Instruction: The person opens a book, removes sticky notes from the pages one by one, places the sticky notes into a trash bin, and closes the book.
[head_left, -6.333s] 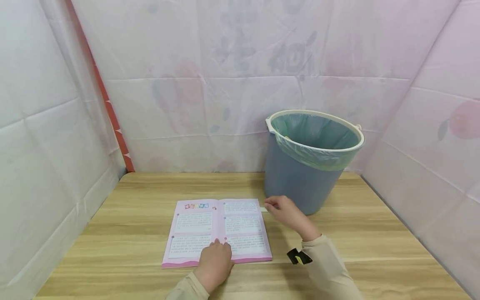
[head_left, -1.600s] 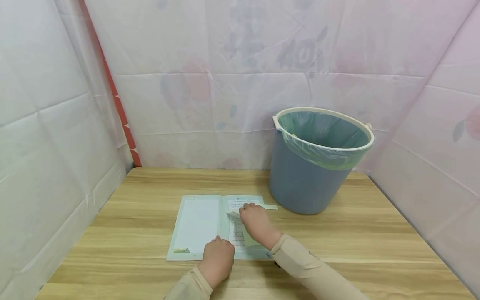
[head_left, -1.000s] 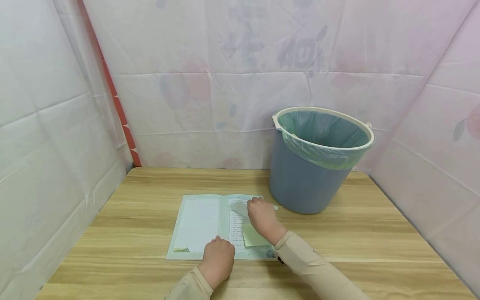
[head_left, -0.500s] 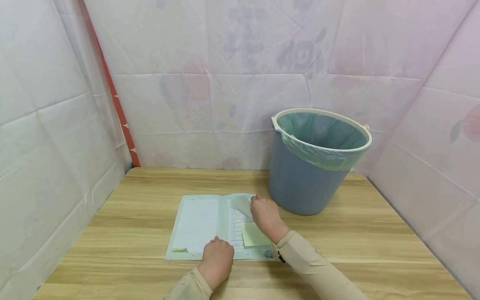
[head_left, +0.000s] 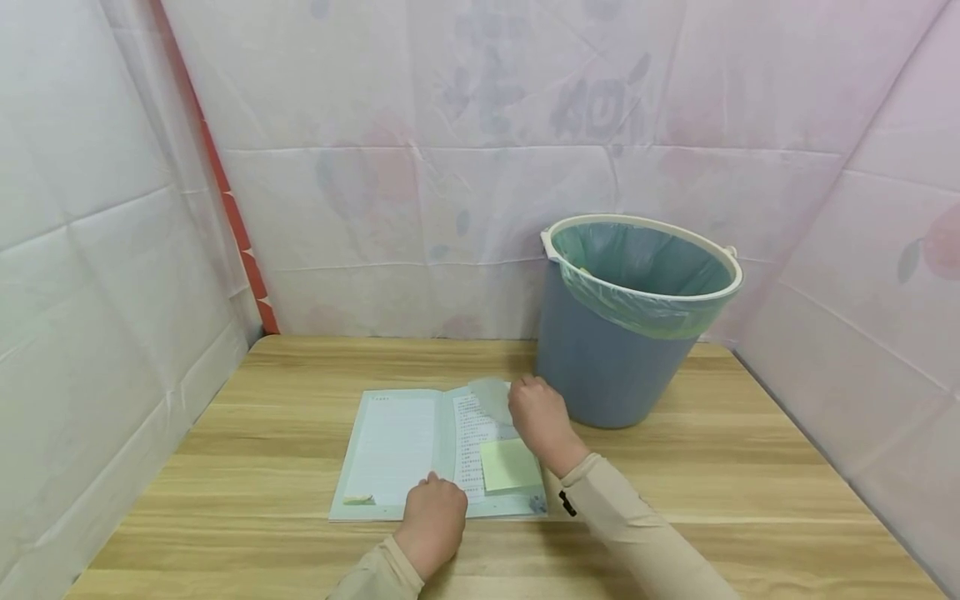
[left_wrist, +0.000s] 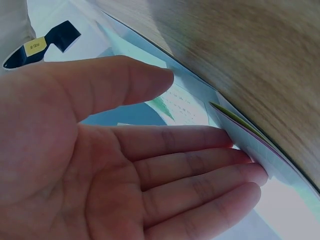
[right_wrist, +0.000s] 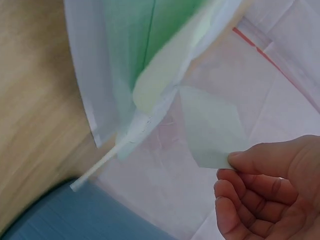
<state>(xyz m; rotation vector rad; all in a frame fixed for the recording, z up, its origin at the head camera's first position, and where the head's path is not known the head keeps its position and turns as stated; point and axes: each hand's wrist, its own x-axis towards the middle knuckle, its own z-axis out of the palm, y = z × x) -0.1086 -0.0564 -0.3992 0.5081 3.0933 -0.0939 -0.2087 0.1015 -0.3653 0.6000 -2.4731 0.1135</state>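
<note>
An open booklet (head_left: pixel 397 450) with pale green page borders lies on the table. My left hand (head_left: pixel 433 521) rests on its lower edge near the fold; in the left wrist view the fingers are nearly straight, tips touching the pages, thumb apart. My right hand (head_left: pixel 542 421) pinches a pale green sticky note (right_wrist: pixel 212 127) between thumb and index finger, at the upper part of the right page. The note's far end meets the page, which is lifted and bent in the right wrist view. A yellow-green sticky note (head_left: pixel 512 465) sits lower on that page.
A blue-grey bucket (head_left: pixel 600 358) with a green liner bag (head_left: pixel 645 312) stands behind the right hand. A thin pale strip (right_wrist: pixel 95 167) sticks out from the booklet's edge. Patterned cloth walls (head_left: pixel 337 208) surround the wooden table (head_left: pixel 240 467) at the back and sides.
The booklet has been turned from pink pages to green ones. My right hand has gripped the pale note and drawn it up and right, lifting the page. The left hand stays at the lower edge.
</note>
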